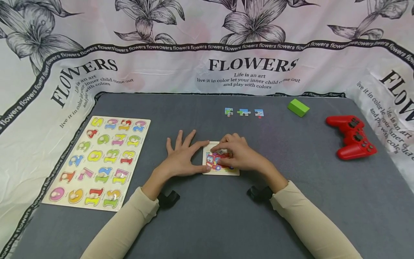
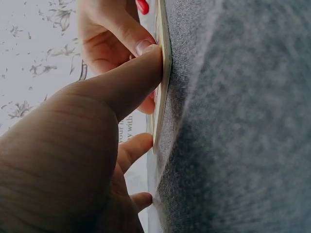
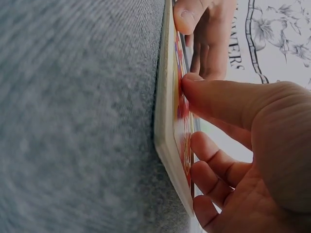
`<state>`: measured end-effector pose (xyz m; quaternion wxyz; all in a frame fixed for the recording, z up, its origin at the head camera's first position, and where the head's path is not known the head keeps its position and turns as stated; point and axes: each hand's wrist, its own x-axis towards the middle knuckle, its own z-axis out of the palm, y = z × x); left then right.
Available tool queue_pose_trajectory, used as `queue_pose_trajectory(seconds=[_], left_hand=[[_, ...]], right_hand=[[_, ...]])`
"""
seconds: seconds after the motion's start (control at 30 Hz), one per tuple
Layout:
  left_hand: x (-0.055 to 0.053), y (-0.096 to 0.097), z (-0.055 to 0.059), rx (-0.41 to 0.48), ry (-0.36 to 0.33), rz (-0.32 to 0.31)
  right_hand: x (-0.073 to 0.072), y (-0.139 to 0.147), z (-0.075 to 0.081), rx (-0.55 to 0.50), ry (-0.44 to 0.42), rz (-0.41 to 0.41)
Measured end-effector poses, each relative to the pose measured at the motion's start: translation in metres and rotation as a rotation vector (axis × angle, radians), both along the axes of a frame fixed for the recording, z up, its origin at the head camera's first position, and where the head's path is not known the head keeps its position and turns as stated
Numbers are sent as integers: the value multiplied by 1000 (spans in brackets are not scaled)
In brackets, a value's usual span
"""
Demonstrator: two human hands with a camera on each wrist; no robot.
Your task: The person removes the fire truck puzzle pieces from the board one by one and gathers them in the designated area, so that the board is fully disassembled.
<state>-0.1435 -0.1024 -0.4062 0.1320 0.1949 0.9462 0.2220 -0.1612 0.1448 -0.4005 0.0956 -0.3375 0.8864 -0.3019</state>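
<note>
A small jigsaw board point(image 1: 223, 173) with a pale wooden frame and a red vehicle picture lies flat on the table between both hands. My left hand point(image 1: 181, 158) has its fingers spread, with thumb and index finger touching the board's left side. The bent fingers of my right hand point(image 1: 240, 153) are over the picture. In the right wrist view, the right thumb point(image 3: 194, 85) touches the picture surface and the other fingertips rest along it. Whether a piece is pinched there is hidden. Three loose jigsaw pieces point(image 1: 244, 112) lie in a row beyond the board.
On the left lies a large number puzzle board point(image 1: 147, 126) with colourful knobbed numerals. A green block point(image 1: 298, 108) sits at the back right, and a red game controller point(image 1: 352, 137) lies nearer the right edge. Flower-printed cloth point(image 1: 174, 72) hangs behind the grey table point(image 1: 207, 223).
</note>
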Motion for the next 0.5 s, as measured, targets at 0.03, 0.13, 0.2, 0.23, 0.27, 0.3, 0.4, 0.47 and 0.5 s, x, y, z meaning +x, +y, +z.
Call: queue_pose_trajectory(seconds=[0.03, 0.13, 0.2, 0.23, 0.27, 0.3, 0.4, 0.47, 0.5], left_hand=[[0, 0, 0, -3, -2, 0], [-1, 0, 0, -11, -8, 5], [-1, 0, -1, -14, -13, 10], [-2, -1, -1, -17, -15, 11], [-2, -1, -1, -18, -15, 13], [-2, -1, -2, -20, -14, 14], [-2, -1, -2, -24, -11, 12], [-2, -1, -2, -23, -13, 12], [-2, -1, -2, -22, -14, 12]], right_hand=[[0, 0, -1, 4, 4, 0], [-1, 0, -2, 11, 12, 2], [-1, 0, -1, 15, 15, 0], [-1, 0, -1, 16, 16, -1], [0, 0, -1, 16, 17, -1], [0, 0, -1, 17, 19, -1], [0, 0, -1, 20, 24, -2], [0, 0, -2, 21, 28, -3], [0, 0, -2, 21, 28, -4]])
